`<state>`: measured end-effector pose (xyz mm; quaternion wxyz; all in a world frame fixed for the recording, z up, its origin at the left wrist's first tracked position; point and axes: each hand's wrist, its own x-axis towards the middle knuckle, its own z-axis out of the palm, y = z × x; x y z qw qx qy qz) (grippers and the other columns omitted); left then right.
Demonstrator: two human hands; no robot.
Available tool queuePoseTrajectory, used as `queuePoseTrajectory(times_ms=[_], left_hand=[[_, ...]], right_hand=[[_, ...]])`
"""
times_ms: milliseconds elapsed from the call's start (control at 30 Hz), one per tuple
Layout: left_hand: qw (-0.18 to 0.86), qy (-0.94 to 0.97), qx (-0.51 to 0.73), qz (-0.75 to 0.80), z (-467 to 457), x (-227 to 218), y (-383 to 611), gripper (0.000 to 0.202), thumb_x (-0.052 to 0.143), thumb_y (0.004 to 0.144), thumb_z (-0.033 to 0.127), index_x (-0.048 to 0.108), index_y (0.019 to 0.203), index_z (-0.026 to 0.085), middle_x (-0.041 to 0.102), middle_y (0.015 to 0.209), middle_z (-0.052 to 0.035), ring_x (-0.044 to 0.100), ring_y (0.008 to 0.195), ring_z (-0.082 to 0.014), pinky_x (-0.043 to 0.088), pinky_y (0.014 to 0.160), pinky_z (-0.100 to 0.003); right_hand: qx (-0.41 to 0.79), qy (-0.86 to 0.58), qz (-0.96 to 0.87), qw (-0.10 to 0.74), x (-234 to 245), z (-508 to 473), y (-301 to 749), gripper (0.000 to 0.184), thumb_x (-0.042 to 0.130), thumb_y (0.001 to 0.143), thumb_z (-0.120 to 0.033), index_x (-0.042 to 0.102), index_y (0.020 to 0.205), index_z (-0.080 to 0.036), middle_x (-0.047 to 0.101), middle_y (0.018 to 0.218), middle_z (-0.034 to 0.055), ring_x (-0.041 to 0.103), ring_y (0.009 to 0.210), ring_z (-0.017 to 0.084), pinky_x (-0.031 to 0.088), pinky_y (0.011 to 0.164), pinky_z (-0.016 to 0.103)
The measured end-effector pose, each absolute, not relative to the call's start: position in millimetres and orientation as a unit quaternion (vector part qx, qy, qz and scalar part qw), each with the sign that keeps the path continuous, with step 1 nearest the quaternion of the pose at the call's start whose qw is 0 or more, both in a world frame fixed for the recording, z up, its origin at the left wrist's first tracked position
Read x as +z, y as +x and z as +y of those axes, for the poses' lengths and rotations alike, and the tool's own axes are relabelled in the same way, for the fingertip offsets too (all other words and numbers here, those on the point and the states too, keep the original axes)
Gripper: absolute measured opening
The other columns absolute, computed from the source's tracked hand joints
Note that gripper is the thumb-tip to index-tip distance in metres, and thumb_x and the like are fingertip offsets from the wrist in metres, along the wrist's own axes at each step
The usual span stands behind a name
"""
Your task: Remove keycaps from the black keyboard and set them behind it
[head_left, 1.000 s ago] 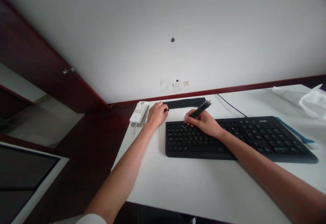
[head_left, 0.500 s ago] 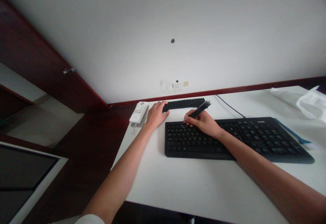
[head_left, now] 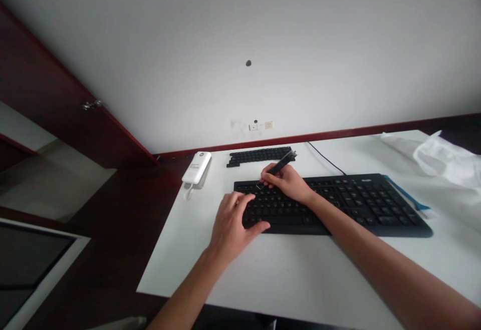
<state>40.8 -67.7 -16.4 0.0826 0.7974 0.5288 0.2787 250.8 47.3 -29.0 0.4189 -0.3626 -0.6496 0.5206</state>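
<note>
The right hand [head_left: 288, 184] pinches a slim black tool [head_left: 278, 165] between thumb and fingers, its wire tip down on a key near the top-left of the black keyboard [head_left: 338, 204]. The left hand [head_left: 232, 225] rests at the keyboard's 8 o'clock corner, fingers spread loosely over the lower-left keys, thumb along the front edge, gripping nothing. At 12 o'clock from the hands, a strip of loose black keycaps [head_left: 259, 156] lies on the white counter [head_left: 285, 270]; a white power bank [head_left: 196, 168] sits at 10 o'clock. I judge the work goes best with the left hand pressing the board flat while the tool pulls straight up, not sideways.
</note>
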Motion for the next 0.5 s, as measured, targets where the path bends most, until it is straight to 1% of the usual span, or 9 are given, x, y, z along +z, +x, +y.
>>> queuePoseTrajectory(times_ms=[67,133,233,400,500], left_hand=[[0.070,0.797,0.283,0.529,-77,-26,42,0.075,0.076,0.076,0.069,0.056,0.138,0.031,0.058,0.127,-0.0118,0.053,0.122,-0.0336,0.048,0.105,-0.051],[0.068,0.796,0.284,0.531,-78,-33,41,0.080,0.077,0.072,0.073,0.057,0.138,0.032,0.055,0.133,-0.0122,0.050,0.128,-0.0359,0.043,0.110,-0.054],[0.088,0.797,0.279,0.528,-74,-37,37,0.077,0.080,0.069,0.071,0.060,0.132,0.033,0.053,0.134,-0.0117,0.049,0.131,-0.0369,0.041,0.113,-0.056],[0.111,0.798,0.282,0.521,-74,-40,37,0.065,0.088,0.070,0.057,0.063,0.123,0.031,0.054,0.132,-0.0102,0.050,0.129,-0.0344,0.042,0.112,-0.055],[0.114,0.800,0.291,0.512,-75,-40,39,0.063,0.089,0.069,0.054,0.063,0.122,0.029,0.054,0.131,-0.0091,0.051,0.128,-0.0333,0.043,0.111,-0.055]], right_hand=[[0.518,-0.363,-0.649,0.423,-30,47,251,0.032,0.072,0.087,-0.051,0.067,0.089,-0.019,0.074,0.082,0.0055,0.069,0.074,0.020,0.058,0.067,0.033],[0.514,-0.365,-0.647,0.428,-31,47,250,0.032,0.073,0.086,-0.050,0.068,0.090,-0.019,0.074,0.083,0.0051,0.069,0.073,0.019,0.058,0.068,0.032],[0.511,-0.367,-0.650,0.427,-33,48,250,0.033,0.073,0.086,-0.051,0.068,0.090,-0.019,0.074,0.082,0.0050,0.069,0.074,0.020,0.058,0.069,0.033],[0.517,-0.366,-0.628,0.451,-33,46,250,0.038,0.071,0.087,-0.055,0.067,0.091,-0.018,0.075,0.086,0.0071,0.070,0.079,0.021,0.057,0.071,0.033],[0.510,-0.363,-0.634,0.455,-31,41,249,0.040,0.066,0.091,-0.057,0.067,0.091,-0.017,0.074,0.089,0.0080,0.069,0.080,0.020,0.056,0.071,0.033]])
